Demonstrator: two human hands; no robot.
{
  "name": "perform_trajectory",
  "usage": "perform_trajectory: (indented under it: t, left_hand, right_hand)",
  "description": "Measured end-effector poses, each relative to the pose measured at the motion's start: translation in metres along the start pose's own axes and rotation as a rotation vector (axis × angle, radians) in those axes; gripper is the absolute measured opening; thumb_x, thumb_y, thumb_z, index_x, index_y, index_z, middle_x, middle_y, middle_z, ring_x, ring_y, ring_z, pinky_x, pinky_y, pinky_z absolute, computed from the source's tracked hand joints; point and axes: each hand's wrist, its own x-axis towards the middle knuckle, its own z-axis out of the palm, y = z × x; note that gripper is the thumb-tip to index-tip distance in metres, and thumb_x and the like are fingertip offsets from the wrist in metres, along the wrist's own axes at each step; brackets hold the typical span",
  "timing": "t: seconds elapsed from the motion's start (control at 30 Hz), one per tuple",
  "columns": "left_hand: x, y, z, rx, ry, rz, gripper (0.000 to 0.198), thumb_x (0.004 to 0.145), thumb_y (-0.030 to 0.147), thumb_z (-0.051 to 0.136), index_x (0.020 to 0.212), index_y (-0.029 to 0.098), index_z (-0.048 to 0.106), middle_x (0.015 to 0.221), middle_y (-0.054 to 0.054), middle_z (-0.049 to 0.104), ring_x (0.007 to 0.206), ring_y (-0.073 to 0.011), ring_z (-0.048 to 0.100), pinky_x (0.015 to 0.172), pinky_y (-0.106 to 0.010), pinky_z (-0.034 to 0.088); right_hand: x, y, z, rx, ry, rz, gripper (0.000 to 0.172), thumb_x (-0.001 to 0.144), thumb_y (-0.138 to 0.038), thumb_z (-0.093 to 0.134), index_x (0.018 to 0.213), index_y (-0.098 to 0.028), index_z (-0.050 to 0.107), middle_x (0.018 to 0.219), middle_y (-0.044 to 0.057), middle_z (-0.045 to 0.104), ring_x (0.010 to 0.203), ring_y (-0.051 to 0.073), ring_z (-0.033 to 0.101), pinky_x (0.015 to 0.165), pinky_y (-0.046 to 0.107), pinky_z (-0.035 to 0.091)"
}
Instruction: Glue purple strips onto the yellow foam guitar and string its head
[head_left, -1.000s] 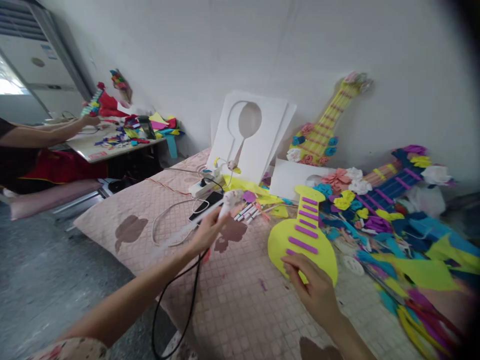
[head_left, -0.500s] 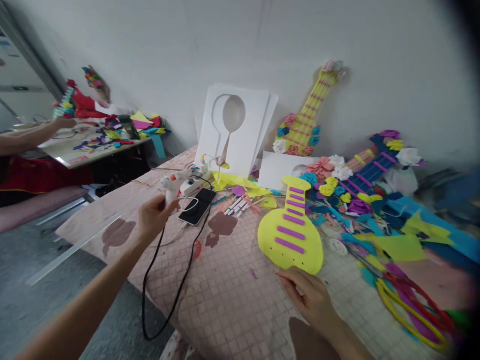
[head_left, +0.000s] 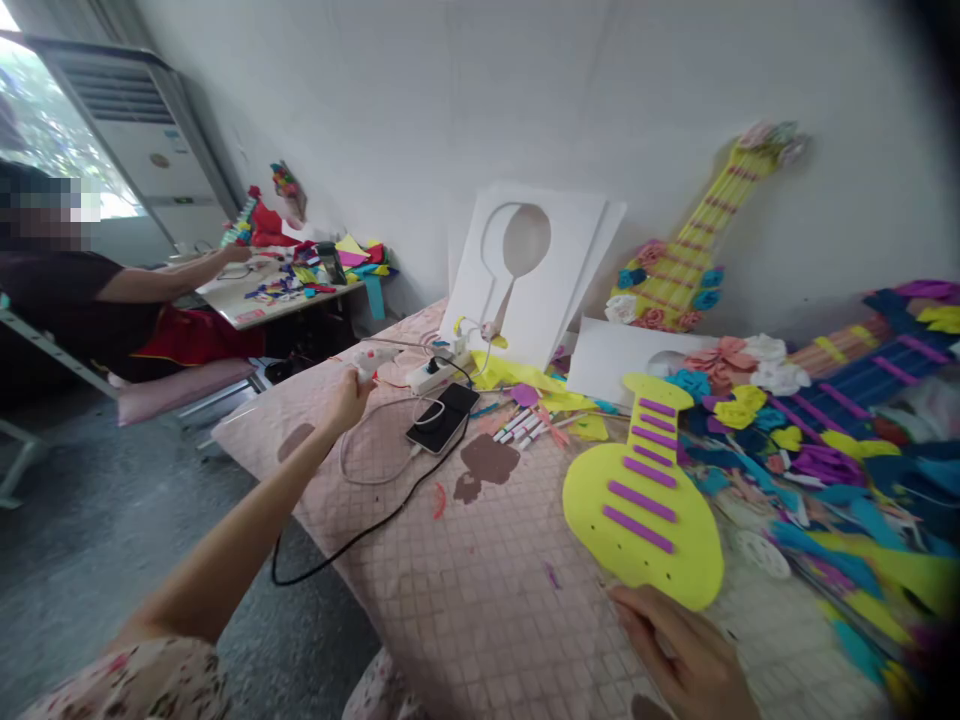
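My left hand (head_left: 346, 398) is stretched out to the far left of the pink quilted surface (head_left: 480, 590), closed round the handle of a white glue gun (head_left: 373, 358) whose black cord (head_left: 360, 530) trails back over the edge. My right hand (head_left: 686, 655) rests near the bottom edge, fingers loosely curled, touching the lower rim of a yellow foam guitar shape (head_left: 645, 500) with purple strips. A black phone (head_left: 442, 417) lies between the two hands.
A white power strip (head_left: 439, 373), several markers (head_left: 525, 425) and a white cut-out board (head_left: 525, 275) sit behind. Piles of coloured foam scraps and flower-decorated guitars (head_left: 694, 250) fill the right. Another person (head_left: 90, 300) works at a table (head_left: 277, 295) at left.
My left hand has carried the glue gun away from the yellow guitar, out to the left past the phone. My right hand has slid down to the guitar's bottom edge.
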Motion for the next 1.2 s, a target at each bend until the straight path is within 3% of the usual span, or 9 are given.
perform_trajectory:
  t: [0.1, 0.3, 0.8, 1.0, 1.2]
  left_hand:
    - [0.012, -0.007, 0.01, 0.077, 0.02, -0.005, 0.011, 0.081, 0.028, 0.049, 0.083, 0.017, 0.048, 0.087, -0.012, 0.064, 0.086, -0.0267, 0.061, 0.076, -0.037, 0.046]
    - [0.02, -0.02, 0.022, 0.16, 0.017, 0.028, 0.013, 0.082, 0.025, 0.044, 0.085, 0.015, 0.051, 0.091, -0.013, 0.061, 0.09, -0.0245, 0.058, 0.08, -0.035, 0.044]
    - [0.024, -0.03, 0.018, 0.207, -0.066, 0.062, 0.019, 0.076, 0.033, 0.047, 0.084, 0.016, 0.054, 0.086, -0.011, 0.062, 0.086, -0.0248, 0.058, 0.075, -0.033, 0.043]
    - [0.031, -0.026, 0.019, 0.212, -0.038, 0.057, 0.016, 0.078, 0.029, 0.046, 0.087, 0.016, 0.051, 0.093, -0.012, 0.06, 0.094, -0.0262, 0.056, 0.082, -0.036, 0.043]
    - [0.045, -0.023, 0.026, 0.215, -0.091, 0.066, 0.019, 0.077, 0.031, 0.049, 0.088, 0.015, 0.053, 0.099, -0.014, 0.062, 0.101, -0.0277, 0.055, 0.089, -0.038, 0.042]
  right_hand:
    - [-0.003, 0.004, -0.001, -0.003, -0.012, -0.011, 0.017, 0.089, -0.022, 0.053, 0.105, -0.023, 0.06, 0.086, -0.001, 0.074, 0.076, 0.011, 0.071, 0.073, 0.017, 0.054]
    - [-0.007, 0.007, -0.002, -0.004, -0.01, -0.007, 0.017, 0.088, -0.025, 0.054, 0.103, -0.023, 0.061, 0.086, 0.0, 0.074, 0.075, 0.012, 0.071, 0.073, 0.015, 0.055]
    - [-0.002, 0.004, -0.003, 0.011, -0.007, 0.041, 0.015, 0.09, -0.028, 0.052, 0.101, -0.026, 0.062, 0.083, -0.002, 0.074, 0.07, 0.012, 0.071, 0.069, 0.016, 0.056]
    - [-0.009, 0.011, -0.001, 0.019, -0.061, 0.013, 0.021, 0.087, -0.025, 0.056, 0.106, -0.026, 0.062, 0.09, -0.001, 0.075, 0.076, 0.014, 0.072, 0.073, 0.018, 0.057]
    - [-0.012, 0.01, 0.001, -0.003, -0.07, 0.015, 0.02, 0.089, -0.024, 0.052, 0.107, -0.025, 0.06, 0.089, -0.001, 0.074, 0.077, 0.013, 0.071, 0.072, 0.018, 0.056]
